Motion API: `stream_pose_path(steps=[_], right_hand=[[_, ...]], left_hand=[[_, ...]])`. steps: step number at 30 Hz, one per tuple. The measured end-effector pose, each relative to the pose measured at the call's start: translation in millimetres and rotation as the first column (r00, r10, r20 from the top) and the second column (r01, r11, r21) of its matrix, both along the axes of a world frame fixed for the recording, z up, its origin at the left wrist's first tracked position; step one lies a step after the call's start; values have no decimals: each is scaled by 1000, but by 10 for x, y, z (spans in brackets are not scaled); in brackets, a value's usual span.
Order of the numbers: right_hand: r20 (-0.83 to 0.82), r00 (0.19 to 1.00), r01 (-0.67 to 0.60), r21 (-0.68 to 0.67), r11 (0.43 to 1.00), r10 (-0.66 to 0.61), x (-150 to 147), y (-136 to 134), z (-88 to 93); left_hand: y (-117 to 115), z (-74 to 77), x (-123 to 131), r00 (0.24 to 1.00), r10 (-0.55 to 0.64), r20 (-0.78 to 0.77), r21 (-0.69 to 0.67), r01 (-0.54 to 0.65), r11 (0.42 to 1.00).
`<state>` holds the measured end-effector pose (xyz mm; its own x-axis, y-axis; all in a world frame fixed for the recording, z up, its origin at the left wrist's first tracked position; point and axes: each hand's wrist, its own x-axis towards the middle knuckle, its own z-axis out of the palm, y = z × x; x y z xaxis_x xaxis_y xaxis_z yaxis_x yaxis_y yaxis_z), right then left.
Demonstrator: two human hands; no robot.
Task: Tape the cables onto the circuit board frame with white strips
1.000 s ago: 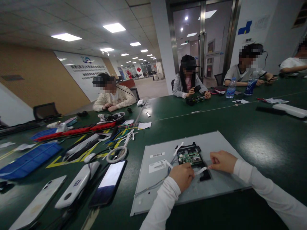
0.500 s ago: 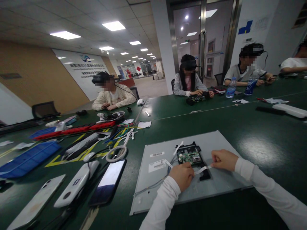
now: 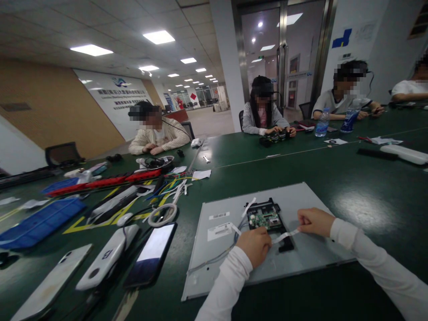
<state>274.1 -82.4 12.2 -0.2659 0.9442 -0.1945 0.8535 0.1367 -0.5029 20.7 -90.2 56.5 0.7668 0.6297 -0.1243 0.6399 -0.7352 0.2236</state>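
Note:
A grey metal panel (image 3: 301,200) lies flat on the green table (image 3: 351,174) in front of me. A small green circuit board (image 3: 265,219) in a black frame sits near its middle. A white flat ribbon cable (image 3: 284,235) stretches between my hands just in front of the board. My left hand (image 3: 256,245) is closed at the cable's left end beside the board. My right hand (image 3: 314,221) pinches the cable's right end. Thin grey wires (image 3: 214,258) run from the board across the panel to the left.
To the left lie a black phone (image 3: 150,254), white device shells (image 3: 107,261), a blue tray (image 3: 40,220), a coil of white cable (image 3: 163,215) and coloured wires. Several other people sit at the table's far side with water bottles (image 3: 321,122).
My right hand has drawn slightly to the right, pulling the ribbon cable straighter. The person opposite has lowered both hands to the table.

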Motion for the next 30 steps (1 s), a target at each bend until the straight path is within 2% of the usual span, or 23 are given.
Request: stream_pose_path(steps=[13,22,30], right_hand=[[4,1000,16,-8,1000,-16,-6,-48,116],[23,1000,16,-6,1000,-16,43,13,-16],[20,1000,23,24,999,-23,13,-36,62]], left_hand=[[4,34,7,1000,5,-13,-26,-5,1000],[-6,38,1,1000,0,-6,-13,0,1000],[-4,28,6,1000,1,-10,-19,-2,1000]])
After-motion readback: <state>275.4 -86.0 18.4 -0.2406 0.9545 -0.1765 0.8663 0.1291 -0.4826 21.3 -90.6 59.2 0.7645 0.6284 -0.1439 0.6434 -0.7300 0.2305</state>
